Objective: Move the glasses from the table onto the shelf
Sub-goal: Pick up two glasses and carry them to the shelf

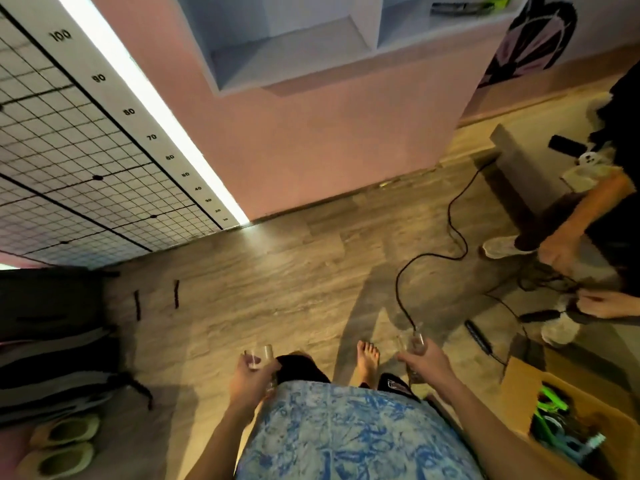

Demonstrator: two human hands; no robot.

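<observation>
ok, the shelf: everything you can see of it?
The shelf is a pale, matte, boxy unit with open-front cubbies. It is fixed high on the pink wall and cut off by the frame's top edge. It looks like painted board. An upright divider splits the lowest row into two cubbies, and more sit above. A dark and green item lies in a right-hand cubby. Nothing else in view touches it.

Shelf [294, 60] on the wall [329, 143] ahead — slippers [65, 445] on the floor [259, 289] left, box [519, 386] right.
</observation>
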